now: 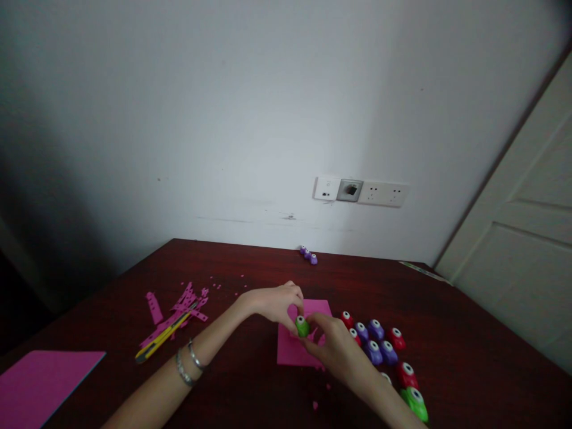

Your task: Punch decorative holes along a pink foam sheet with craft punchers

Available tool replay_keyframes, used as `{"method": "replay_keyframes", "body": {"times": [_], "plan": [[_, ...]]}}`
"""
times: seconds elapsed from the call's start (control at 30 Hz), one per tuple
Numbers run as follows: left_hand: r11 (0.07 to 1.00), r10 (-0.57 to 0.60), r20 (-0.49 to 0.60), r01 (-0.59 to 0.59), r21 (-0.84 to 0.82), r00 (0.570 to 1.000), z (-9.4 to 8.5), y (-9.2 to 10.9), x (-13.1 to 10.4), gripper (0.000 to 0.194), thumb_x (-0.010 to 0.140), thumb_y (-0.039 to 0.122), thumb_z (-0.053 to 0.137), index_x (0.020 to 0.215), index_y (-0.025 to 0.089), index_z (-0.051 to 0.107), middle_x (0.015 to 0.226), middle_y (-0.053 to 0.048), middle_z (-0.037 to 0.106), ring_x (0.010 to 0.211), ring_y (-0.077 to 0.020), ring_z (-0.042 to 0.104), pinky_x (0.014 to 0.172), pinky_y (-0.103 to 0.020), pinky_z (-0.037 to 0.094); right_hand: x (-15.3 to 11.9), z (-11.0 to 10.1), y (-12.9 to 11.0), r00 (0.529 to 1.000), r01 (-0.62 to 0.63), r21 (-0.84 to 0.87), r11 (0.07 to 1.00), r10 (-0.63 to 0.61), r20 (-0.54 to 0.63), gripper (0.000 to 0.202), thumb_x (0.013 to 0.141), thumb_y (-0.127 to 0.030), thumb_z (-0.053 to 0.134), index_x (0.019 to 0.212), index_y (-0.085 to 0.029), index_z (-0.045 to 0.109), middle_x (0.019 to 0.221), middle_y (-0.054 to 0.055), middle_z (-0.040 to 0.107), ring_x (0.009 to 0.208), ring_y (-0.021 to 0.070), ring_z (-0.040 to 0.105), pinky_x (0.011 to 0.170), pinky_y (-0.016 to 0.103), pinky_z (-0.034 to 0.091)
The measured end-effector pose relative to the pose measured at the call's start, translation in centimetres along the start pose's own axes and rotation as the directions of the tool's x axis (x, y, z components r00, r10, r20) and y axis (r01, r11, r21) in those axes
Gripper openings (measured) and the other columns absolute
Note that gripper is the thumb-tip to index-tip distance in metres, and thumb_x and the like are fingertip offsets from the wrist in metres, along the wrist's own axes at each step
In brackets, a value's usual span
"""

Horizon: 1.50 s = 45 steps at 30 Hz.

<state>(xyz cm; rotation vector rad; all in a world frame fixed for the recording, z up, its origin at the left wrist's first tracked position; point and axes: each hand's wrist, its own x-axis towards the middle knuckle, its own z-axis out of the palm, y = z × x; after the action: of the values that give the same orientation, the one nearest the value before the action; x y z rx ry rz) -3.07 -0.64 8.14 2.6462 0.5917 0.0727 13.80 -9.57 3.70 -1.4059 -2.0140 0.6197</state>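
A green punch (302, 326) is held over a pink sheet (286, 354), its round white-ringed button tipped toward 12 o'clock; its long axis cannot be told, the sides being covered by fingers. It is pinched from 10 o'clock by the left hand (286, 305) and from 4 o'clock by the right hand (334, 344), both narrowed around it. Red and purple punches (374, 351) are clustered at 3 o'clock; a yellow cutter (163, 341) is seen at 9.
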Motion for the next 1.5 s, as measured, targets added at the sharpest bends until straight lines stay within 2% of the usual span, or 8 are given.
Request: {"method": "replay_keyframes", "body": {"times": [0.17,0.33,0.53,0.9,1.17,1.3,1.4,1.5], "plan": [[0.999,-0.019,-0.040,0.018,-0.027,0.999,-0.1,-1.4,0.2,0.021,0.070,0.028,0.065,0.089,0.019,0.067,0.093,-0.004,0.061,0.090,-0.0175,0.053,0.083,-0.027,0.039,-0.7,-0.9,1.0,0.997,-0.059,0.052,0.997,0.061,-0.053,0.016,0.069,-0.014,0.054,0.080,-0.018,0.065,0.073,0.002,0.068,0.068,0.0158,0.062,0.062,0.022,0.044],[0.977,-0.210,-0.129,0.204,-0.063,0.969,2.5,-3.1,1.5,0.025,0.072,0.007,0.049,0.086,0.016,0.068,0.083,-0.005,0.065,0.074,-0.0139,0.058,0.067,-0.022,0.043,-1.7,-0.7,2.6,0.991,-0.124,0.149,0.981,0.130,-0.028,0.016,0.069,-0.017,0.053,0.082,-0.019,0.064,0.079,0.003,0.069,0.075,0.0172,0.064,0.064,0.022,0.047],[0.924,-0.345,-0.189,0.368,0.104,0.920,5.5,-2.8,2.8,0.020,0.072,0.024,0.059,0.090,0.016,0.064,0.094,-0.010,0.061,0.092,-0.0236,0.055,0.074,-0.031,0.045,-2.3,0.4,3.5,0.990,-0.141,0.158,0.977,0.140,0.017,0.016,0.068,-0.016,0.054,0.081,-0.019,0.063,0.083,0.002,0.070,0.080,0.0170,0.063,0.071,0.022,0.046],[0.913,-0.388,-0.127,0.399,0.078,0.913,6.4,-3.2,3.5,0.026,0.069,0.026,0.066,0.093,0.017,0.061,0.095,-0.008,0.058,0.088,-0.0217,0.056,0.075,-0.031,0.043,-2.7,0.1,2.5,0.987,-0.161,0.107,0.981,0.161,0.015,0.023,0.068,-0.012,0.053,0.086,-0.018,0.066,0.086,0.004,0.070,0.083,0.0186,0.063,0.075,0.024,0.044],[0.906,-0.413,-0.111,0.396,-0.152,0.904,5.8,-3.8,3.4,0.005,0.062,0.020,0.068,0.062,0.016,0.065,0.058,0.000,0.058,0.058,-0.0132,0.054,0.053,-0.022,0.036,-2.6,-0.4,2.4,0.990,-0.141,0.127,0.982,0.141,0.005,0.019,0.073,-0.019,0.052,0.087,-0.020,0.065,0.090,0.004,0.070,0.087,0.0205,0.063,0.079,0.026,0.045],[0.899,-0.387,-0.142,0.338,-0.280,0.911,4.6,-4.4,2.9,0.012,0.066,0.019,0.060,0.058,0.013,0.066,0.051,0.002,0.056,0.053,-0.0099,0.051,0.050,-0.020,0.034,-2.4,-0.6,2.7,0.988,-0.148,0.132,0.980,0.151,-0.015,0.022,0.071,-0.019,0.052,0.089,-0.020,0.065,0.092,0.005,0.070,0.088,0.0209,0.063,0.079,0.027,0.046],[0.823,-0.448,-0.152,0.339,-0.456,0.881,3.3,-4.6,2.1,0.015,0.067,0.024,0.059,0.063,0.012,0.068,0.049,0.002,0.055,0.047,-0.0083,0.048,0.047,-0.019,0.035,-2.2,-0.7,3.1,0.984,-0.166,0.146,0.975,0.173,-0.037,0.021,0.072,-0.020,0.052,0.089,-0.019,0.065,0.089,0.004,0.070,0.085,0.0198,0.064,0.076,0.026,0.047],[0.660,-0.513,-0.098,0.319,-0.680,0.853,2.5,-4.5,1.5,0.018,0.068,0.027,0.060,0.071,0.011,0.069,0.051,0.001,0.057,0.045,-0.0080,0.050,0.047,-0.020,0.042,-2.2,-0.6,3.4,0.980,-0.185,0.147,0.972,0.194,-0.052,0.020,0.071,-0.021,0.054,0.089,-0.019,0.064,0.087,0.004,0.071,0.081,0.0190,0.065,0.070,0.025,0.048]]}}
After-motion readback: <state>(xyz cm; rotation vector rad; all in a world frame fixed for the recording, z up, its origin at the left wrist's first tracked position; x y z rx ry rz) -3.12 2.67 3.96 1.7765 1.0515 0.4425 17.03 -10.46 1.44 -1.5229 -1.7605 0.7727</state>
